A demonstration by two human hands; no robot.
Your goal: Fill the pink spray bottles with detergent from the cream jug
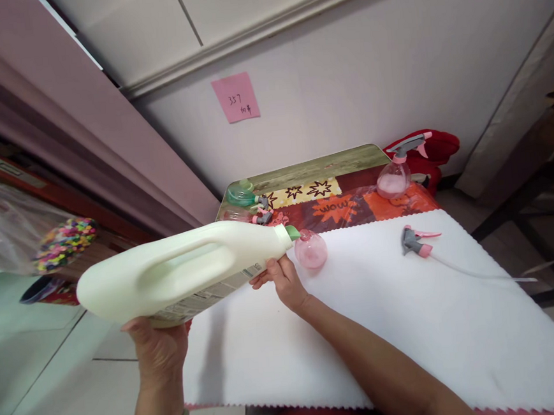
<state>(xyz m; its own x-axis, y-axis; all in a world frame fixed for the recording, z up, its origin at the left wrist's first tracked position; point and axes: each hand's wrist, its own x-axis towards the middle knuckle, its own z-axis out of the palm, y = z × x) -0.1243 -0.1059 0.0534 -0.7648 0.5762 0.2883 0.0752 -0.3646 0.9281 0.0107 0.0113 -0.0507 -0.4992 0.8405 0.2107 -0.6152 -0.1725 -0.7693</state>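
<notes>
A large pale jug (119, 277) with a moulded handle is tilted almost flat in the air. My left hand (156, 345) holds it from below near its base. Under its neck, my right hand (285, 282) grips the label side, fingers partly hidden. The jug's green spout (292, 233) points at the mouth of a round pink bottle (311, 251) standing on the white mat (374, 347). I cannot tell whether liquid is flowing. To the right lies a grey and pink spray trigger (416, 241) with its long tube.
A pink spray bottle (393, 176) with its trigger fitted stands at the back right. A green spray bottle (240, 195) and a clear pinkish one (237, 216) lie at the back left. A pink note (236, 98) hangs on the wall. At left hangs a clear bag of colourful pieces (64, 243).
</notes>
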